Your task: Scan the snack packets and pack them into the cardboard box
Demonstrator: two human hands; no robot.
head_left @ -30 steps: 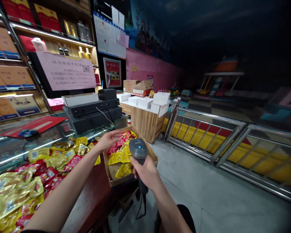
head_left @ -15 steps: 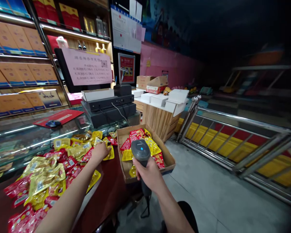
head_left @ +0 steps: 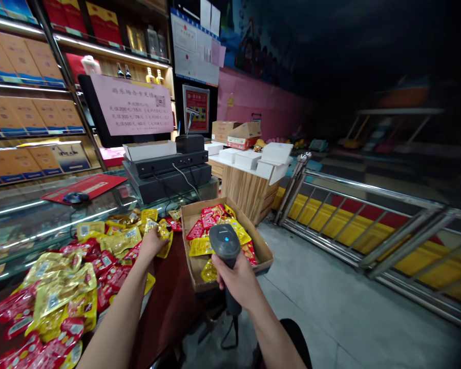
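My right hand (head_left: 236,279) is wrapped round the grip of a dark grey barcode scanner (head_left: 223,242), whose blue light is on. The scanner is above the near part of an open cardboard box (head_left: 267,253) with red and yellow snack packets (head_left: 236,230) inside. At the right end of a loose heap, the fingers of my left hand (head_left: 151,243) are closed on a yellow snack packet (head_left: 165,245); the fingertips are partly hidden. Red packets (head_left: 113,277) and gold packets (head_left: 63,289) lie piled to the left, some behind my left forearm.
Behind the heap runs a glass counter (head_left: 13,225) with a mouse (head_left: 76,197) and a black cash drawer (head_left: 169,182). White boxes (head_left: 248,160) stand on a wooden cabinet (head_left: 240,192). A metal railing (head_left: 369,189) borders the floor on the right.
My left hand has drawn slightly left, and its fingers have curled in on the yellow packet, which shows more now. The scanner stays over the box. The whole view has shifted a little.
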